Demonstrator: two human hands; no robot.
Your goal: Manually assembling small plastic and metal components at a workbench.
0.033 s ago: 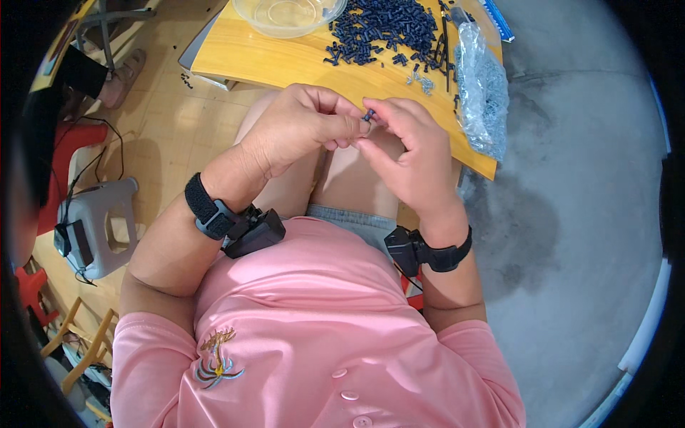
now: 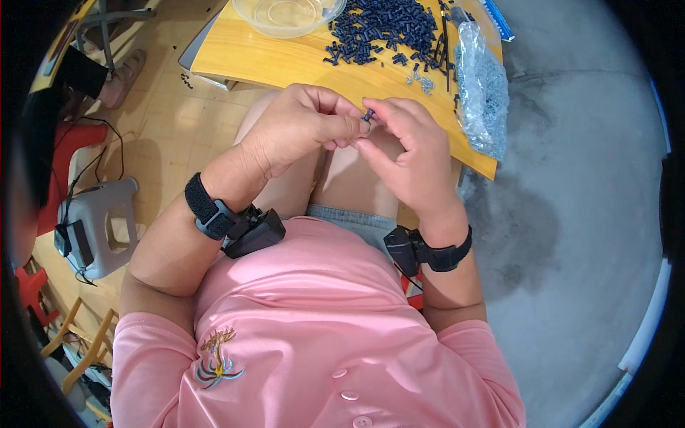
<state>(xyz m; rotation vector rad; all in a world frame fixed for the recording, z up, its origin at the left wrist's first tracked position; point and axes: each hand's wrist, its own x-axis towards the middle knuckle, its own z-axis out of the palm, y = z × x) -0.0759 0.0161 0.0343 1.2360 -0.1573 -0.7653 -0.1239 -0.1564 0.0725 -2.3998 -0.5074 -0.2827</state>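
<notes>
My left hand is closed, its thumb and fingers pinching a small dark blue plastic piece over my lap, near the table's front edge. Close against it, my right hand curves its fingers, thumb and index finger apart on either side of my left fingertips. The index fingertip is beside or touching the top of the piece; I cannot tell which. Beyond my hands, a heap of similar dark blue plastic pieces covers the far part of the wooden table. A few small silvery parts lie in front of the heap.
A clear plastic bowl stands at the table's far left. On the right edge rests a clear bag of small silvery parts, with a thin dark rod beside it. A grey plastic stool with cables stands left; another person's foot shows beyond.
</notes>
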